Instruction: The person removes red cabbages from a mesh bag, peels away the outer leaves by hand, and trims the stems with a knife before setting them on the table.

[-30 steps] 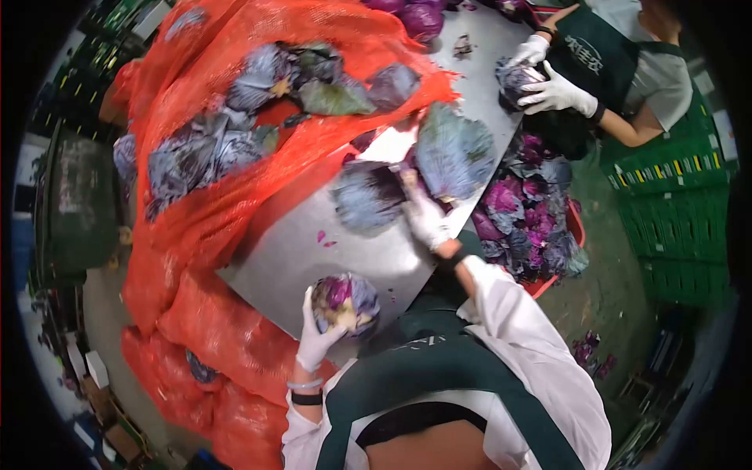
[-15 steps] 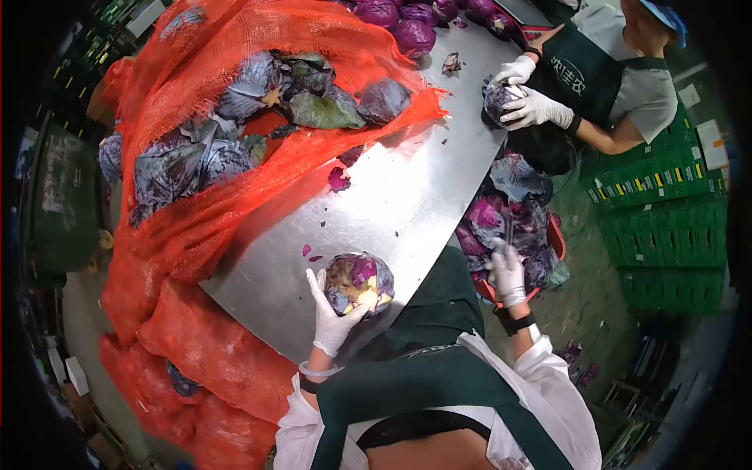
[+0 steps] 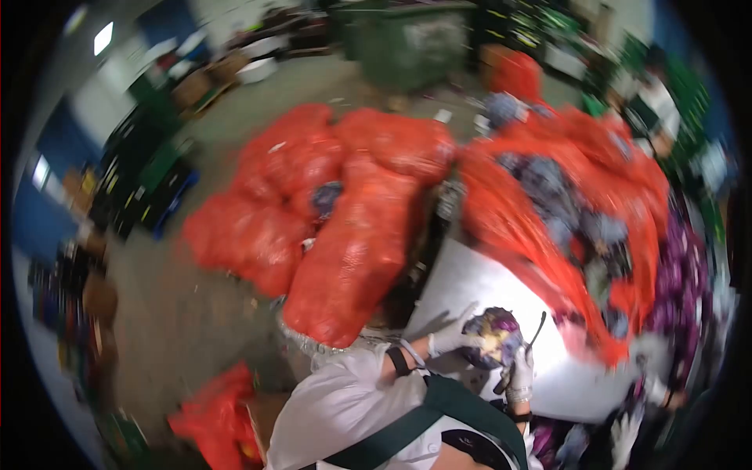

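A trimmed red cabbage [image 3: 492,338], purple with pale yellow patches, rests at the near part of the metal table [image 3: 462,274]. Against its left side my gloved left hand [image 3: 456,338] holds it, thumb and fingers spread around it. My gloved right hand [image 3: 518,376], just right of the cabbage, is closed around a knife [image 3: 537,330] whose dark blade points up and away. An open red net sack [image 3: 517,223] of leafy cabbages [image 3: 548,188] lies across the table's far right side.
Full red net sacks [image 3: 352,243] stand left of the table. A green bin [image 3: 415,47] is behind them. Purple cabbages [image 3: 681,266] lie at the right. A co-worker's gloved hand [image 3: 624,440] shows at lower right; another person [image 3: 654,106] stands farther back.
The view has swung left, bringing sacks and floor into sight. My right hand has come from the container of leaves to the cabbage's side, with the knife. My left hand still holds the cabbage.
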The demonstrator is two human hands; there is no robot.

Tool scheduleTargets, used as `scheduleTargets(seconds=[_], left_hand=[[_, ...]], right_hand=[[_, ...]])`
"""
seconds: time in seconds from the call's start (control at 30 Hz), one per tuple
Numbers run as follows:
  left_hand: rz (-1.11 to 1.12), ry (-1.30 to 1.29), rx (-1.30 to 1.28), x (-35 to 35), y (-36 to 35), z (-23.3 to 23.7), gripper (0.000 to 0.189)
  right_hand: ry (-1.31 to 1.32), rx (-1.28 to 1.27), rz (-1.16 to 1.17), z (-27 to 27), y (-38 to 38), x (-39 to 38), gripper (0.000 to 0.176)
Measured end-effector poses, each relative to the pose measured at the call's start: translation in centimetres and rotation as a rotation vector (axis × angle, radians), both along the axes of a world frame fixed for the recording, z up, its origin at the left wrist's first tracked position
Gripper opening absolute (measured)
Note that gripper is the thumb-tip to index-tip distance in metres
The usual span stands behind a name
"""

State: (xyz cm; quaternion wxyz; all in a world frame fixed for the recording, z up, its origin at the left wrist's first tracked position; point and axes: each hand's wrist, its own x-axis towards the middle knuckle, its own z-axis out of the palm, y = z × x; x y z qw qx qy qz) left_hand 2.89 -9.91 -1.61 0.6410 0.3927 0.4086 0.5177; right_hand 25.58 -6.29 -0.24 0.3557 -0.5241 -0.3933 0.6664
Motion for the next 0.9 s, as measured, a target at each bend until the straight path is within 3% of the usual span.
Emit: scheduleTargets(seconds=[0.03, 0.13, 0.17, 0.2, 0.3, 0.4, 0.47, 0.53, 0.6, 0.63, 0.67, 0.7, 0.73, 0.77, 0.8, 0.83, 0.87, 0.9], left_hand=[[0.067, -0.065, 0.058, 2.0, -1.7, 1.3, 0.107], [0.302, -0.219, 0.109, 2.0, -4.5, 6.5, 0.108], [0.346, -0.097, 0.115, 2.0, -5.0, 6.0, 0.103], [0.405, -0.264, 0.156, 3.7, -4.7, 5.2, 0.095], [0.599, -0.402, 0.171, 7.5, -5.4, 5.5, 0.083], [0.721, -0.515, 0.201, 10.2, -5.1, 6.9, 0.078], [0.786, -0.908, 0.31, 11.3, -5.8, 7.5, 0.055], [1.069, -0.852, 0.364, 10.3, -7.4, 9.1, 0.041], [1.176, -0.893, 0.767, 7.6, -11.5, 7.6, 0.038], [1.326, -0.908, 0.758, 5.7, -14.1, 9.4, 0.038], [1.604, -0.734, 0.72, 8.9, -16.0, 23.1, 0.037], [1.759, -0.773, 0.924, 9.9, -19.2, 24.4, 0.041], [1.871, -0.618, 1.104, 5.6, -32.4, 26.8, 0.048], [2.184, 0.244, 1.039, 6.6, -38.0, 28.2, 0.06], [2.042, -0.037, 1.211, 9.3, -42.4, 32.1, 0.074], [1.991, 0.101, 1.285, 11.8, -48.8, 33.7, 0.086], [2.046, 0.218, 1.558, 13.8, -52.5, 36.7, 0.09], [2.052, 0.246, 1.566, 15.7, -55.6, 37.1, 0.09]], right_hand=[[0.08, 0.051, 0.036, 2.2, -0.7, 1.1, 0.033], [-0.018, 0.088, 0.23, 8.2, 0.0, -0.3, 0.036], [-0.049, 0.114, 0.319, 10.4, 0.1, -0.5, 0.038], [-0.027, 0.14, 0.403, 10.0, 1.9, 0.6, 0.038], [0.05, 0.141, 0.535, 11.6, 4.1, 1.8, 0.04], [0.069, -0.053, 0.631, 10.6, 7.2, 2.7, 0.043], [0.048, -0.052, 0.784, 9.3, 9.4, 2.7, 0.045], [0.014, -0.108, 0.943, 7.2, 11.6, 2.0, 0.046], [-0.013, -0.203, 0.975, 7.8, 12.8, -0.6, 0.05], [0.037, -0.219, 1.034, 4.9, 15.5, -1.6, 0.049], [0.087, -0.233, 1.075, 1.7, 18.8, -2.9, 0.049], [0.124, -0.221, 1.149, 1.7, 21.0, -4.2, 0.048], [0.039, -0.134, 1.134, 3.7, 13.0, -10.0, 0.044], [0.064, -0.106, 1.153, 4.9, 13.1, -11.4, 0.046], [0.093, -0.089, 1.174, 5.4, 13.2, -12.6, 0.049], [0.152, -0.102, 1.207, 5.1, 12.5, -13.9, 0.047], [0.169, -0.151, 1.175, 5.9, 11.2, -15.0, 0.04], [0.167, -0.129, 1.188, 5.7, 10.5, -15.8, 0.041]])
